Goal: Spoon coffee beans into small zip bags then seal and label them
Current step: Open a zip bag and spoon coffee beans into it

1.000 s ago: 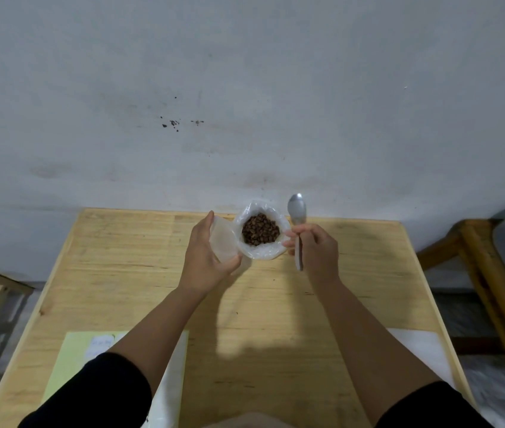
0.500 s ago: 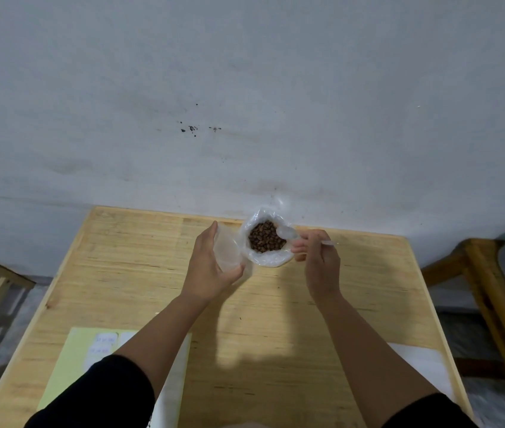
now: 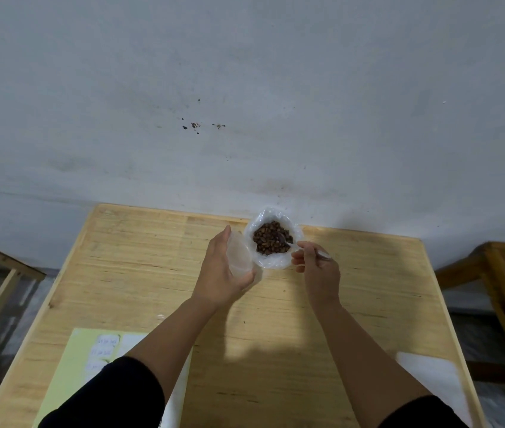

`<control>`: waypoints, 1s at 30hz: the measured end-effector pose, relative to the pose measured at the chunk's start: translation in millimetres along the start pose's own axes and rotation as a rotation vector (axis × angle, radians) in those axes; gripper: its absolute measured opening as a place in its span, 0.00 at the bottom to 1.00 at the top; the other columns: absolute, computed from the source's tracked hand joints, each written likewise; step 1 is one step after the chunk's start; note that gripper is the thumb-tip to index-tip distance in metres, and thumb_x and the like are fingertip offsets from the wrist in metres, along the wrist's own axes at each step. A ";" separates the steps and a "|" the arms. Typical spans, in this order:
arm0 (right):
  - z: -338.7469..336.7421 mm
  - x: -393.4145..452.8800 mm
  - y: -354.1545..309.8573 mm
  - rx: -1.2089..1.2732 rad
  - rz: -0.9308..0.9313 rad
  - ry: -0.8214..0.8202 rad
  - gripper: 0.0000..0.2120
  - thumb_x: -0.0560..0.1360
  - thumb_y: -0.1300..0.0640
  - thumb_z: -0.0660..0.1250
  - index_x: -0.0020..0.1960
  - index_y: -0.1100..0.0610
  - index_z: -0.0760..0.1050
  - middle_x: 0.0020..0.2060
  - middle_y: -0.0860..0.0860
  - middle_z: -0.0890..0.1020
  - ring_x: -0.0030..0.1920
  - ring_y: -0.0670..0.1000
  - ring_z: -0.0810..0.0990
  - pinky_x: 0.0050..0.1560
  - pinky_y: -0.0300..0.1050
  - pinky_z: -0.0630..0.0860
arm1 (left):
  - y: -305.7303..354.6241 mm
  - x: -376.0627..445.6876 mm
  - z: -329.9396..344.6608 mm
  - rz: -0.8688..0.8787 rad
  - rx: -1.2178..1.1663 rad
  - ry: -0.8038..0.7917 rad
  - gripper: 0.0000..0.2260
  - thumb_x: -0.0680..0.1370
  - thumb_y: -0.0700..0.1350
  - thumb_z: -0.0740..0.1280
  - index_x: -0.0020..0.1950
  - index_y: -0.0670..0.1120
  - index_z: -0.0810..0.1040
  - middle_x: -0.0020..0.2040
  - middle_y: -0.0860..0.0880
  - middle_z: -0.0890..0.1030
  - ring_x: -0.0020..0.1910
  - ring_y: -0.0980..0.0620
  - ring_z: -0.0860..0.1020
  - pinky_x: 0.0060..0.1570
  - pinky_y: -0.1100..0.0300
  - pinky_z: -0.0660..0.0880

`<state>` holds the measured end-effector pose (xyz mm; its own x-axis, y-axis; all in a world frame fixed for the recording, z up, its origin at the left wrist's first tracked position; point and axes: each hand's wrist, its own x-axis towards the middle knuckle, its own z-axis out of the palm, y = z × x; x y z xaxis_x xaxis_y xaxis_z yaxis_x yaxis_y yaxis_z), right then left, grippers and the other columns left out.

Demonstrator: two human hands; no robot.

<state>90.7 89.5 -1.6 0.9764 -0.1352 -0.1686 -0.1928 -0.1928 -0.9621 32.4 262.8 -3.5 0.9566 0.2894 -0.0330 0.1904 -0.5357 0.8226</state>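
Coffee beans, dark brown and heaped in a crinkled clear plastic bag with its mouth rolled open, sit at the far edge of the pale wooden table, close to the grey wall. The bowl of the slim metal spoon is now sunk among them; a second ago it stood upright and clear of the bag, and half a second ago it was only tipping toward the rim. So the scoop has begun, though no beans have been lifted yet.

The right hand has its fingers curled round the spoon's handle, pinching it near the bag's edge. The left hand cups a small translucent zip bag between thumb and fingers, just beside the bean bag and touching it, much as before; I can't tell whether its mouth is open. It looks unfilled.

Near the front-left corner lies a pale green sheet with small white labels, and a white sheet lies at the right
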 end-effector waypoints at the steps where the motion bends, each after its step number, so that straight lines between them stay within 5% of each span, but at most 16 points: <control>1: 1.6 0.9 1.4 0.032 0.047 -0.005 0.11 0.79 0.58 0.60 0.43 0.52 0.79 0.34 0.52 0.82 0.33 0.48 0.79 0.35 0.40 0.77 | 0.7 0.5 0.7 -0.003 -0.003 -0.008 0.46 0.68 0.52 0.75 0.77 0.44 0.52 0.73 0.48 0.62 0.71 0.53 0.61 0.66 0.65 0.58; 7: -2.4 7.4 -4.2 0.299 0.247 0.095 0.12 0.80 0.57 0.59 0.44 0.60 0.78 0.33 0.55 0.82 0.29 0.48 0.78 0.29 0.37 0.75 | 1.9 3.8 2.5 -0.017 0.005 -0.041 0.46 0.68 0.52 0.75 0.77 0.45 0.51 0.73 0.48 0.60 0.71 0.53 0.60 0.66 0.66 0.57; 13: -14.8 8.9 -24.4 0.436 0.215 0.051 0.14 0.81 0.57 0.57 0.42 0.60 0.77 0.26 0.51 0.81 0.26 0.46 0.77 0.26 0.36 0.73 | 2.3 7.0 5.3 -0.027 0.035 -0.057 0.47 0.68 0.53 0.75 0.77 0.44 0.50 0.73 0.47 0.60 0.71 0.52 0.60 0.66 0.66 0.57; 24: -19.9 -17.1 -39.5 0.267 0.012 -0.253 0.11 0.79 0.61 0.59 0.45 0.60 0.79 0.35 0.57 0.79 0.33 0.48 0.78 0.28 0.37 0.73 | 5.2 -1.6 2.7 -0.013 0.008 -0.065 0.46 0.69 0.53 0.74 0.78 0.46 0.49 0.73 0.48 0.60 0.71 0.54 0.60 0.67 0.65 0.59; 30: -19.6 -8.4 -31.9 0.336 0.064 -0.122 0.11 0.80 0.60 0.58 0.46 0.59 0.78 0.35 0.56 0.79 0.31 0.45 0.79 0.28 0.36 0.75 | 4.5 -6.5 2.1 -0.028 -0.039 -0.071 0.45 0.69 0.51 0.74 0.77 0.45 0.50 0.73 0.48 0.59 0.71 0.55 0.59 0.64 0.69 0.56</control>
<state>86.7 77.8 34.7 0.9718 -0.0161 -0.2354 -0.2306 0.1451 -0.9622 27.5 256.8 -0.7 0.9644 0.2467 -0.0955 0.2104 -0.4967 0.8421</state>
